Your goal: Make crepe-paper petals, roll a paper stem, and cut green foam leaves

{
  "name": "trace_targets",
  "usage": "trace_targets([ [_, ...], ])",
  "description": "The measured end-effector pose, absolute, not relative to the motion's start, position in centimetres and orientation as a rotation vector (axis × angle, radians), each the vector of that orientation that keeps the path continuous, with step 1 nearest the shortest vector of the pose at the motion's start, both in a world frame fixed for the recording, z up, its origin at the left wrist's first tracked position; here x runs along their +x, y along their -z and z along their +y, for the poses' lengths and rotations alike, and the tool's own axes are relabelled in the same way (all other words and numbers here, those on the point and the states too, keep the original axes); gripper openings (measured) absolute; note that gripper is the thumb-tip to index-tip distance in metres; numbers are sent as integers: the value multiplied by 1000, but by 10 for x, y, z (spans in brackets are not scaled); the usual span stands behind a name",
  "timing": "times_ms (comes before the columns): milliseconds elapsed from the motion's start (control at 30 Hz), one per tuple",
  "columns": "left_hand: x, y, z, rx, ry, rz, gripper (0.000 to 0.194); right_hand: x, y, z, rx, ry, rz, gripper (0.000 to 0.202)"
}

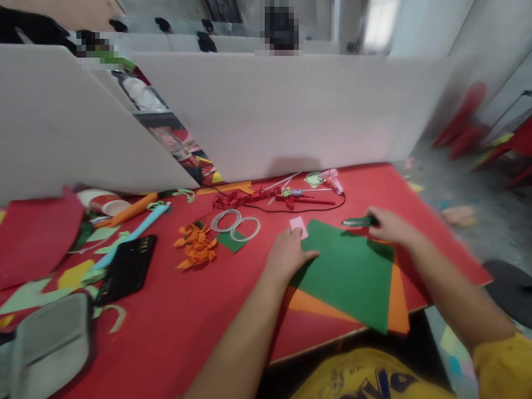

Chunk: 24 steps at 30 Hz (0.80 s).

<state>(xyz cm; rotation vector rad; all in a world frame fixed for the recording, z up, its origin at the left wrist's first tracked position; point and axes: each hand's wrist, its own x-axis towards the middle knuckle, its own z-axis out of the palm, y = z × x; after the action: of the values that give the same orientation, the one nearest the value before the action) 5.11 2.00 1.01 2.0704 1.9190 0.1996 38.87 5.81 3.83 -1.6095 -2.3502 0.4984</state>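
Red table (174,332), white partition (291,116) along its far edge; contents from left to right. Red sheet (37,241), far left. Grey case (58,343), near left corner. Black smartphone (127,269), lying at a slant, a light blue roll (143,230) just beyond it, an orange stick (133,209) farther still. Cluster of orange paper cut-outs (195,247). Two pale rings (245,219), overlapping; small green paper square (231,244) partly beneath the right one. Red crinkled strip (233,199), beyond the rings. Left hand (288,249), palm down, thumb spread apart from the fingers, thumb at the left edge of the large green sheet, fingertips at a small pink paper piece (298,226). Pink glue gun (331,180), far side, black cord attached. Large green sheet (344,271), on the near right part of the table, overlapping an orange sheet (398,299) beneath. Green-and-black tool (357,221), exact kind unclear, above the green sheet's far edge. Right hand (386,224), fingers clamped on the tool's right end. Red chairs (463,122), far right, blurred.
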Motion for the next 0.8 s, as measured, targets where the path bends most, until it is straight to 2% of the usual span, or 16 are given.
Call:
trace_targets([
  [100,45,-10,22,2013,-229,1909,76,391,-32,91,-1764,-528,-2218,23],
  [267,42,-3,25,1887,-385,1819,86,390,-4,97,-1730,-573,-2059,25],
  [433,43,8,31,1799,-640,1719,74,387,-7,91,-1741,-524,-1967,20],
  [633,36,10,35,1657,-637,1706,70,377,-25,72,-1825,-647,-2054,18],
  [800,43,-1,29,1966,-522,1667,41,359,-32,61,-1877,-654,-2254,31],
])
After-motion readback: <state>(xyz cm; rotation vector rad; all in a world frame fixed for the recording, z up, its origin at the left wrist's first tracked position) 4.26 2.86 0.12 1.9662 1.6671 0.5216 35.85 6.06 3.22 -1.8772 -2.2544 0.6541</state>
